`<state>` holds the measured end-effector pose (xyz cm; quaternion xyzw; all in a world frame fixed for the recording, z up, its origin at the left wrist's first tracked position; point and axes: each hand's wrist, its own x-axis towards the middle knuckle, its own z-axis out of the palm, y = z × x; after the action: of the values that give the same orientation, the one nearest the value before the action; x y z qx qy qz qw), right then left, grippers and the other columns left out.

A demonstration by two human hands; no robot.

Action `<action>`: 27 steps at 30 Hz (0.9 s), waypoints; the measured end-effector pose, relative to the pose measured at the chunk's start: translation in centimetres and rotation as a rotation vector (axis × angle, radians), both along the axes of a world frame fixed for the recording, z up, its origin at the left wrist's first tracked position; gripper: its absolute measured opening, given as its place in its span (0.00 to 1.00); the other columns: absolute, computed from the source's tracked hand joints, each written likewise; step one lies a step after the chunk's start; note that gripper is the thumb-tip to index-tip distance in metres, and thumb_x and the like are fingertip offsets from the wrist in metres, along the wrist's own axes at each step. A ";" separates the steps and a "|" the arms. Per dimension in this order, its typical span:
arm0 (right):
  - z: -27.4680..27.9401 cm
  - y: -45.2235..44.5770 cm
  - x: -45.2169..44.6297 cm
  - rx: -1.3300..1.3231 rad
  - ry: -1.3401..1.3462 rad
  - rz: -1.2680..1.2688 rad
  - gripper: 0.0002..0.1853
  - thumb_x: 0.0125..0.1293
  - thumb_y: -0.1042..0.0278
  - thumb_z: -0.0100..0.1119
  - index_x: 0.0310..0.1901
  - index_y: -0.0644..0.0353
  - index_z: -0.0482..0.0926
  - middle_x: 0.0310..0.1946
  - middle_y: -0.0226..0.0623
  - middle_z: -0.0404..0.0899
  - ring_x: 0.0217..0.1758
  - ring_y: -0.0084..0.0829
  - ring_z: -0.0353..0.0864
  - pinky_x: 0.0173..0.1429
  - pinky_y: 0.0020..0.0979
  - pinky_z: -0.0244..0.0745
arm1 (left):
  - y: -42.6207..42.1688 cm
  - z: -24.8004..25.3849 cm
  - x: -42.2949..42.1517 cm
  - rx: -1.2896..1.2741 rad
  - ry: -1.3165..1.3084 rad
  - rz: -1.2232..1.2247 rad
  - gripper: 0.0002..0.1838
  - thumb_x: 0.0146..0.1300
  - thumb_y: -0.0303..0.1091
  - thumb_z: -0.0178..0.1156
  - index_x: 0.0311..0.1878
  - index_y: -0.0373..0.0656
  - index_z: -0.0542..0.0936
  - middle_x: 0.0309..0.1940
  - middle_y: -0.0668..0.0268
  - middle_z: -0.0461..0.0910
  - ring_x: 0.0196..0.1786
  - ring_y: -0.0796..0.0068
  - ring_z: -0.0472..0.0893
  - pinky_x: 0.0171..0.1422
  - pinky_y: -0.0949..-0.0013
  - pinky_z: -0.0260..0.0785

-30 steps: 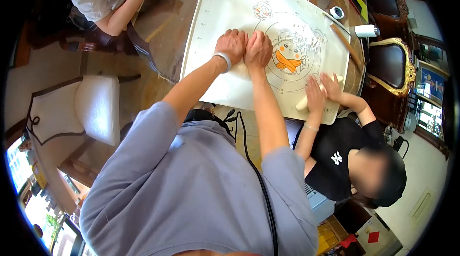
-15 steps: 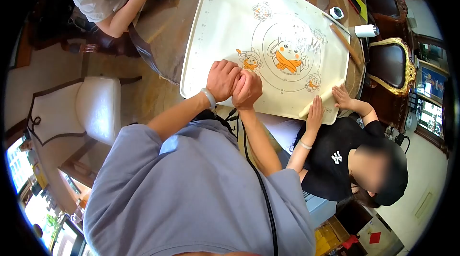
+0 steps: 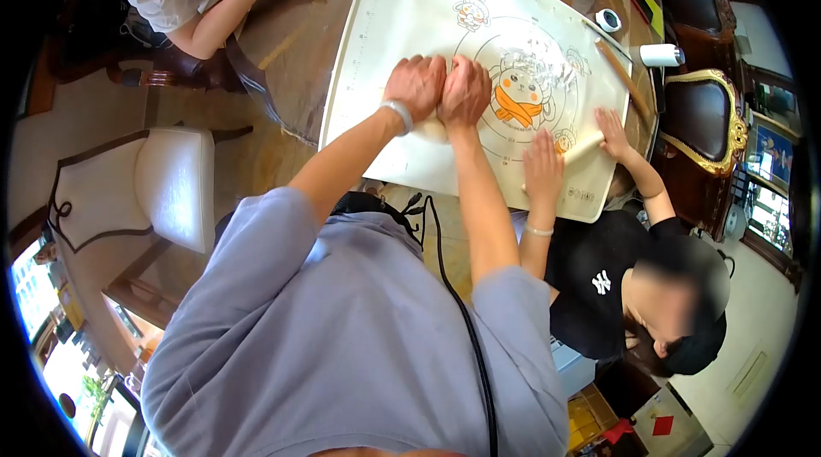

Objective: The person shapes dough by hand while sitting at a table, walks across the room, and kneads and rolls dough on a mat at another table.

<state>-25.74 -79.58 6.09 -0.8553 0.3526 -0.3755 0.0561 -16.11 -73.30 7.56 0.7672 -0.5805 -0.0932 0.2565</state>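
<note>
Curled grip (image 3: 416, 88) atop rounded dough (image 3: 434, 130)

1. This appears to be a home, probably a dining room.
2. Near the large glossy brown bench (image 3: 295, 42) stand a dark padded chair (image 3: 694, 119) with carved gold trim and a cream-seated chair (image 3: 178, 188) with a scrolled frame, both domestic furniture.
3. A pale mat (image 3: 406, 0) printed with cartoon animals lies on the bench.
4. A framed picture (image 3: 772, 156) shows at the right, and green leaves (image 3: 92, 388) at lower left.
</note>
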 end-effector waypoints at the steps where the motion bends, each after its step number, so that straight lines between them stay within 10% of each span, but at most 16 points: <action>1: 0.0 -0.4 0.3 0.017 0.002 -0.018 0.08 0.60 0.71 0.52 0.42 0.55 0.74 0.31 0.38 0.76 0.38 0.42 0.74 0.41 0.42 0.68 | -0.3 -0.4 0.0 -0.030 -0.010 0.025 0.10 0.66 0.39 0.47 0.40 0.43 0.71 0.27 0.59 0.78 0.36 0.57 0.78 0.47 0.57 0.68; 5: 0.9 0.0 0.0 0.667 0.065 -0.118 0.09 0.67 0.63 0.48 0.39 0.56 0.77 0.36 0.42 0.81 0.41 0.45 0.78 0.46 0.42 0.69 | 0.2 -0.2 0.6 0.076 0.320 0.127 0.15 0.70 0.44 0.44 0.44 0.43 0.74 0.33 0.57 0.81 0.42 0.53 0.78 0.51 0.56 0.69; 8: 3.4 3.7 -0.8 0.514 0.034 0.064 0.12 0.68 0.61 0.47 0.41 0.58 0.78 0.38 0.43 0.81 0.44 0.45 0.78 0.53 0.45 0.68 | 3.6 2.3 1.3 0.102 0.492 0.110 0.16 0.70 0.45 0.44 0.44 0.44 0.76 0.39 0.56 0.80 0.45 0.53 0.77 0.50 0.55 0.69; 12: 2.5 7.9 -0.9 0.102 0.093 0.086 0.14 0.66 0.60 0.48 0.48 0.58 0.75 0.47 0.40 0.74 0.55 0.43 0.68 0.63 0.47 0.58 | 7.2 -1.4 0.7 -0.167 0.041 0.021 0.16 0.65 0.42 0.49 0.49 0.44 0.76 0.46 0.59 0.77 0.48 0.55 0.74 0.52 0.54 0.64; 27: 1.3 1.3 3.3 0.275 0.320 -0.057 0.17 0.69 0.56 0.48 0.27 0.56 0.78 0.30 0.34 0.80 0.35 0.39 0.75 0.42 0.42 0.65 | 3.2 -1.8 1.5 0.049 0.047 0.236 0.14 0.68 0.43 0.47 0.30 0.46 0.74 0.27 0.61 0.77 0.35 0.58 0.77 0.42 0.56 0.69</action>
<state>-22.47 -78.31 7.36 -0.8779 0.4290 -0.1849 0.1050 -14.60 -70.15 5.77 0.8338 -0.4775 -0.0943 0.2606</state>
